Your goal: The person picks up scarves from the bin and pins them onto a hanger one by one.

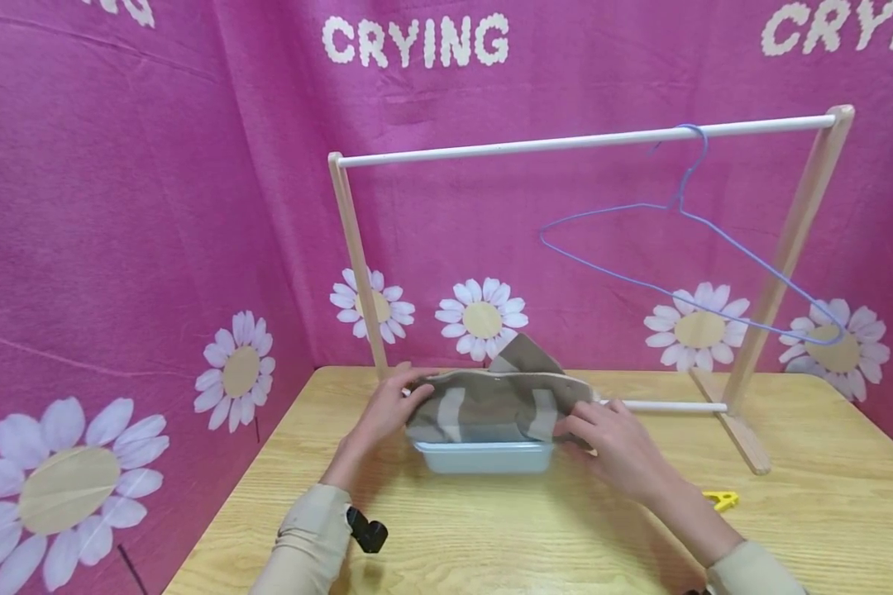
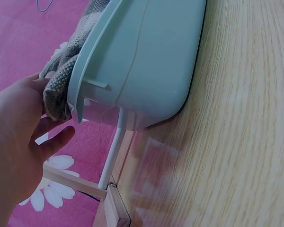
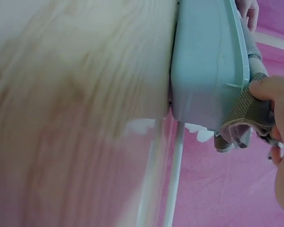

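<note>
A grey-brown knitted garment (image 1: pixel 491 409) with pale patches lies folded over the top of a light blue plastic bin (image 1: pixel 487 459), one flap standing up behind it. At the garment's left end, my left hand (image 1: pixel 387 409) grips the edge, with its fingers partly behind the knit in the left wrist view. My right hand (image 1: pixel 613 442) pinches the other end, where the thumb presses on a loose fold (image 3: pixel 246 111) beside the bin's rim. The underside of the garment is hidden.
Behind the bin stands a wooden rack with a white rail (image 1: pixel 506 148). A blue wire hanger (image 1: pixel 640 285) hangs from its right half. A yellow clip (image 1: pixel 722 500) lies on the wooden table (image 1: pixel 446 529) by my right forearm. Pink cloth (image 1: pixel 417 231) covers the walls.
</note>
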Motion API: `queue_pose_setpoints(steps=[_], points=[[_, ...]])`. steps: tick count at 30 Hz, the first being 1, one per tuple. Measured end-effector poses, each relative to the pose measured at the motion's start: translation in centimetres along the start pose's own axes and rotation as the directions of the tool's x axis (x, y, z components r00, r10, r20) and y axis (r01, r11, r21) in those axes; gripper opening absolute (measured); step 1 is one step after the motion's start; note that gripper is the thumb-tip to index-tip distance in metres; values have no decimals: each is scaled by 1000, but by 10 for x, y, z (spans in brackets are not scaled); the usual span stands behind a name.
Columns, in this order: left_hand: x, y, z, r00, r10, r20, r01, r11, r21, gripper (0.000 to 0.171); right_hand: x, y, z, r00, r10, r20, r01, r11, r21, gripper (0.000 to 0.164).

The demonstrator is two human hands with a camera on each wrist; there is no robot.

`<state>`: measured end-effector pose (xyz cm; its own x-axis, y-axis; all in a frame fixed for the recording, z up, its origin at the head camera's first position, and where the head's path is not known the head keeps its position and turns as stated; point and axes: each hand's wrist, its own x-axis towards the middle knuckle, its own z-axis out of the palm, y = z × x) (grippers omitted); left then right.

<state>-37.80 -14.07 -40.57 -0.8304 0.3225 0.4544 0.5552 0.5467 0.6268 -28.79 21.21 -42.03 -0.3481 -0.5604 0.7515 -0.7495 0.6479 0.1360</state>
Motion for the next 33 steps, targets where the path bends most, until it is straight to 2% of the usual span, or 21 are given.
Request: queue_pose_setpoints(steps=[2, 6, 8, 11, 13, 17, 20, 23, 26, 33], points=[[1, 0, 0, 1000, -8, 2, 8, 1000, -6, 29, 0, 1, 3, 999, -32, -30, 32, 999, 10, 11], [3, 0, -1, 1000, -1, -7, 1, 1000, -5, 28, -2, 3, 6, 995, -79, -62, 81, 996, 37, 8], [3, 1, -1, 1000, 1, -14, -1, 1000, -9, 28, -3, 3, 5, 998, -56, -28, 58, 997, 53, 12], [3, 2, -1, 1000, -6, -26, 5, 1000, -13, 27, -3, 1, 2, 996, 8, 91, -20, 991, 133, 27], [3, 2, -2, 999, -19, -30, 18, 1000, -19, 25, -2, 0, -1, 975, 69, 213, -122, 962, 244, 33], [4, 2, -3, 999, -40, -35, 39, 999, -26, 23, -1, 1, -4, 906, 150, 395, -323, 849, 418, 35], [4, 2, -3, 998, -48, -32, 47, 999, -27, 23, 0, 2, -4, 885, 160, 438, -371, 811, 453, 32], [4, 2, -3, 997, -67, -26, 66, 997, -31, 23, 1, 3, -3, 875, 185, 448, -402, 792, 460, 28], [4, 2, -2, 995, -93, -29, 92, 995, -37, 23, 2, 2, -1, 875, 220, 431, -416, 795, 441, 24], [3, 4, 1, 990, -126, -65, 121, 989, -83, 21, 5, -3, 6, 908, 287, 304, -375, 881, 288, 15]])
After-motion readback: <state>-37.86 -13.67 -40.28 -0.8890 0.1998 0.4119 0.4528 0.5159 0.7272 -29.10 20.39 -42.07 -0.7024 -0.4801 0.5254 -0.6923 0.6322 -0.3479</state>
